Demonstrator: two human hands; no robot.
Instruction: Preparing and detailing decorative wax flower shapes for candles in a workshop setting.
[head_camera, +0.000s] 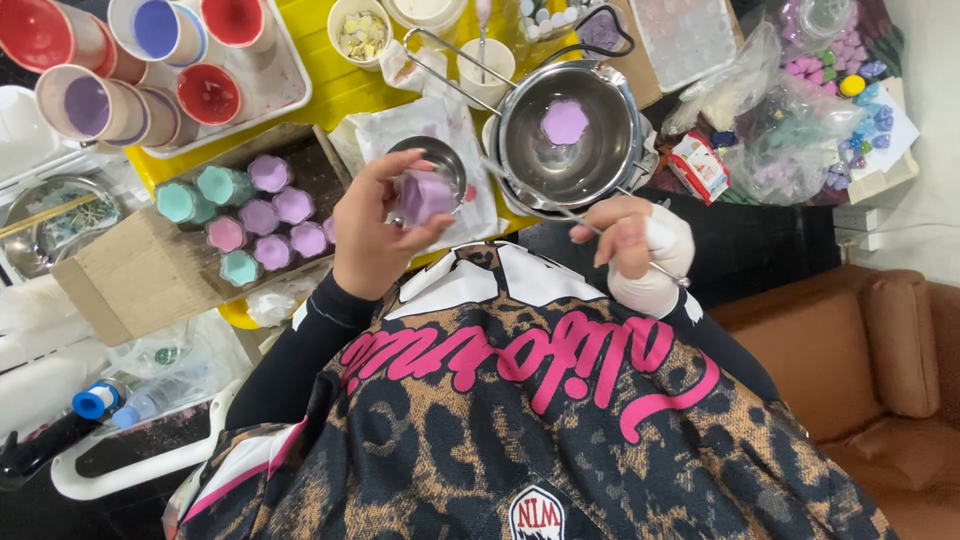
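My left hand (372, 238) grips a small purple hexagonal candle (426, 195), holding it just in front of a small metal bowl (437, 160). My right hand (636, 252), wrapped in white at the wrist and palm, pinches the thin handle of a metal spoon (585, 218). That handle runs toward a steel melting pot (612, 150) with long wire handles. A pale purple hexagonal wax piece (565, 122) lies in the bottom of the pot.
A cardboard box (130, 275) on the left holds several purple, teal and pink hexagonal candles. A tray (285, 90) of cups with red, blue and purple wax sits on the yellow table (335, 95). Bags of coloured pieces (800, 140) lie right; brown sofa (880, 370) below.
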